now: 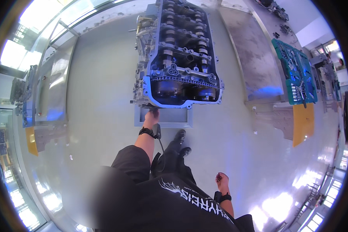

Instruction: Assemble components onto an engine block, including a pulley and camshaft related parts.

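Observation:
An engine [185,50] with its top uncovered stands ahead of me. Two camshafts run along it, and a timing chain [181,80] crosses its near end. My left hand [152,117] reaches to the lower near edge of the engine, just below its rim. Its fingertips are dark and partly hidden there, so what they grip, if anything, does not show. My right hand [222,180] hangs low on the right, away from the engine, with its fingers curled and no object visible in them.
Under the engine is the grey frame of a stand [162,125]. On the right, a green tool case [295,73] with sockets and wrenches lies open on a bench beside a metal tray [255,50]. Another metal-topped bench [58,77] stands at left. My shoes [179,135] are close to the stand.

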`<state>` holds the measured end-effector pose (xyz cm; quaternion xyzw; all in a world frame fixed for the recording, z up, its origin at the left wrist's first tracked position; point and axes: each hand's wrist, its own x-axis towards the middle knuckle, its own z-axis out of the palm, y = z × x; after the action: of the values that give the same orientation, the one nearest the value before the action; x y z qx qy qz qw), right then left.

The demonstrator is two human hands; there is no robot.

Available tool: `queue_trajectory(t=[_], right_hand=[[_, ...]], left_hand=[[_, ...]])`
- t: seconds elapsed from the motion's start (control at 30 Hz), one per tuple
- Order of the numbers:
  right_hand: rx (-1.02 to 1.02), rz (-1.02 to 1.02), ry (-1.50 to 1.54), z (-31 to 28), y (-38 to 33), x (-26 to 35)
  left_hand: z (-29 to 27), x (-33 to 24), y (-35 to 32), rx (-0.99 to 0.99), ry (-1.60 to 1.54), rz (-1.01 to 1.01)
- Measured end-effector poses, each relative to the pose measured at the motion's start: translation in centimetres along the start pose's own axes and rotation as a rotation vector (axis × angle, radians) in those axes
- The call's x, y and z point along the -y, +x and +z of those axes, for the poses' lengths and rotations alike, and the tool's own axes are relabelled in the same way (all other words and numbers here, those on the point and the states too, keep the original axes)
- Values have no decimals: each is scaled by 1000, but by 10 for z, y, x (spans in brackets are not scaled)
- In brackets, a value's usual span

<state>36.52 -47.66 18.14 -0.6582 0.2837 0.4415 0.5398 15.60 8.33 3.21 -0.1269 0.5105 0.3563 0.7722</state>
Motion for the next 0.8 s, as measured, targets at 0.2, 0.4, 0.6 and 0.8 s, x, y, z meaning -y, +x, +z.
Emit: queue_trajectory(t=[0.2,0.4,0.6,0.8], right_hand=[[116,-126,118,38,-11,32],[123,-89,140,42,-12,25],[37,27,74,8,-9,3],[-34,32,14,7,-13,13]], left_hand=[[-7,-16,1,-49,175,25],[7,-10,-9,-144,112,-45],[19,16,-46,-134,-211,-78],[13,14,-27,-6,-74,54]])
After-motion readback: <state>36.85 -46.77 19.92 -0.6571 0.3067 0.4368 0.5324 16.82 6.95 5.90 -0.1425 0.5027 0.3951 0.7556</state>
